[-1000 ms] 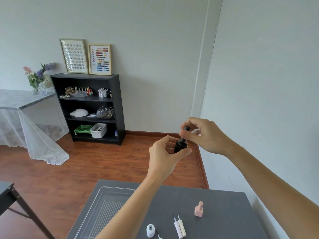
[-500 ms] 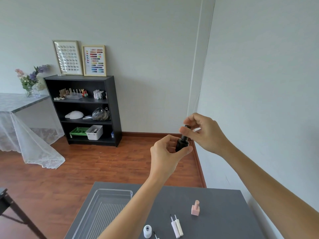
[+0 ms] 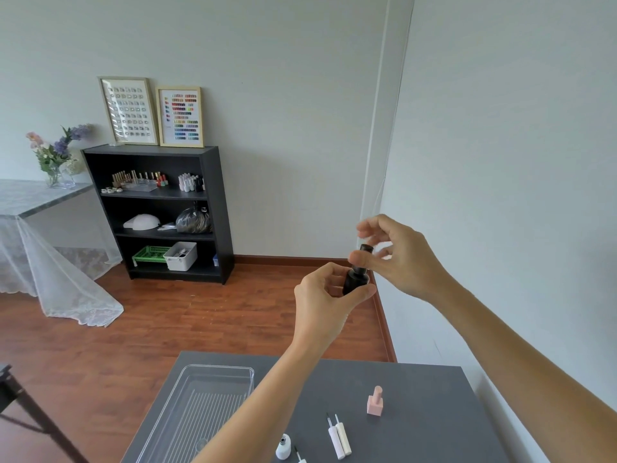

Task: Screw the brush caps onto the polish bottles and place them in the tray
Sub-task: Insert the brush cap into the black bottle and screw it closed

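My left hand (image 3: 325,297) holds a black polish bottle (image 3: 355,279) up in the air above the table. On the bottle's neck sits a black brush cap (image 3: 365,249), and the thumb and fingertips of my right hand (image 3: 397,253) pinch it from the right. A clear plastic tray (image 3: 200,406) lies on the grey table (image 3: 417,439) at the lower left. A pink bottle (image 3: 375,401) stands uncapped on the table. Two loose brush caps (image 3: 339,439) lie side by side near it. A white bottle (image 3: 283,447) stands open at the bottom edge.
A wall runs close along the table's right side. Across the wooden floor stands a black shelf unit (image 3: 160,212) with polish bottles and bins. A lace-covered table (image 3: 36,235) with flowers is at the far left.
The view has tilted and shifted a little. My right hand's fingers have spread and shifted around the black cap while my left hand keeps the bottle in place.
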Motion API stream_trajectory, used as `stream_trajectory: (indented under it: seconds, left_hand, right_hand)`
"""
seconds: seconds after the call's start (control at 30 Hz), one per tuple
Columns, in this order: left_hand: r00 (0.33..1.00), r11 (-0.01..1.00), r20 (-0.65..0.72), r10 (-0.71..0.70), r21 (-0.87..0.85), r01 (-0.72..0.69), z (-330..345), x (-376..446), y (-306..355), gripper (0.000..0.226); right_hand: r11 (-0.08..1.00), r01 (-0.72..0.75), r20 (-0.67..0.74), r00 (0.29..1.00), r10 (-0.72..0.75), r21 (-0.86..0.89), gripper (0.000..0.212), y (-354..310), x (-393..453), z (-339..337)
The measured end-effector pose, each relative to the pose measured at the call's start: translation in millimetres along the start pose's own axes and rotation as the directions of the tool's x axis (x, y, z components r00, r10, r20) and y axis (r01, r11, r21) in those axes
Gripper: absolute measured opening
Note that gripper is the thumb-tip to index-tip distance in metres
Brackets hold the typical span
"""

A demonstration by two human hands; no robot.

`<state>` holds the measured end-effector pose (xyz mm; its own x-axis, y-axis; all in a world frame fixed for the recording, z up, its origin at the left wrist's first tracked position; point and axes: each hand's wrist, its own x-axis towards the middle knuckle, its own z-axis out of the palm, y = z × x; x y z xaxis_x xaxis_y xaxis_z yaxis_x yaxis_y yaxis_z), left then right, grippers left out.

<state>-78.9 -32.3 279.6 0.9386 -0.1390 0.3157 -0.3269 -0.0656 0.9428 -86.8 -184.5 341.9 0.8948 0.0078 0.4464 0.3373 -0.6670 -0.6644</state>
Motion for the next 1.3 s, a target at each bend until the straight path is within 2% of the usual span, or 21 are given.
stream_trajectory:
  seconds: [0.07, 0.13, 0.2, 0.3, 0.43, 0.5, 0.57, 0.63, 0.7, 0.8, 0.9, 0.97, 1.13, 1.3]
  left_hand:
    - [1.0, 1.0, -0.002, -0.005, -0.01, 0.005, 0, 0, 0, 0.023]
    - [1.0, 1.0, -0.004, -0.007, -0.015, 0.007, -1, 1, 0, 0.023]
    - [1.0, 1.0, -0.003, -0.008, -0.015, 0.008, 0, 0, -1, 0.022]
    - [1.0, 1.0, 0.004, -0.003, -0.011, 0.003, 3, -2, -1, 0.022]
    - [1.0, 1.0, 0.008, 0.011, -0.001, -0.011, 5, -2, -1, 0.022]
    - [1.0, 1.0, 0.011, 0.011, -0.001, -0.011, 5, -1, -1, 0.023]
    - [1.0, 1.0, 0.008, 0.012, 0.004, -0.012, 5, 0, -1, 0.024]
    - [1.0, 1.0, 0.007, 0.012, 0.002, -0.012, 4, 0, -2, 0.024]
    - [1.0, 1.0, 0.013, 0.011, -0.002, -0.011, 3, 1, -4, 0.023]
    - [1.0, 1.0, 0.02, 0.018, 0.013, -0.018, 7, -1, -5, 0.023]
    - [0.999, 1.0, 0.035, 0.022, 0.013, -0.023, 9, -1, -6, 0.023]
    - [0.998, 1.0, 0.049, 0.026, 0.013, -0.026, 9, 0, -6, 0.024]
    - [0.998, 0.999, 0.055, 0.021, 0.025, -0.022, 8, 1, -6, 0.024]
    - [0.996, 1.0, 0.082, -0.02, -0.014, 0.021, 10, 0, -6, 0.022]
  right_hand:
    - [0.981, -0.019, 0.132, 0.991, -0.007, 0.192, 0.043, 3, 1, -6]
    - [0.964, -0.026, 0.186, 0.982, -0.024, 0.264, 0.032, 5, 1, -9]
    - [0.97, -0.017, 0.152, 0.988, -0.021, 0.242, 0.028, 6, 0, -8]
    - [0.989, -0.022, 0.036, 0.999, 0.017, 0.144, 0.011, 2, -1, -4]
    - [0.995, -0.045, -0.099, 0.994, 0.035, -0.094, 0.055, 1, -1, 4]
    - [0.99, -0.041, -0.077, 0.997, 0.031, -0.132, 0.059, 2, -4, 2]
    - [0.998, -0.031, 0.024, 0.999, 0.033, -0.049, 0.05, 4, -6, -3]
    - [0.99, -0.047, 0.134, 0.991, 0.03, 0.132, 0.03, 7, -8, -7]
    - [0.971, -0.039, 0.154, 0.988, 0.003, 0.234, 0.026, 9, -9, -9]
    - [0.979, -0.019, 0.045, 0.999, 0.01, 0.205, 0.012, 8, -9, -8]
    - [0.998, -0.024, -0.063, 0.998, 0.028, 0.065, 0.038, 6, -11, -4]
    - [0.998, -0.033, -0.039, 0.999, 0.036, 0.055, 0.042, 6, -12, -3]
    - [0.978, -0.039, 0.099, 0.995, 0.018, 0.205, 0.022, 13, -14, -9]
    - [0.981, -0.031, -0.027, 0.999, 0.037, 0.193, 0.013, 13, -16, -3]
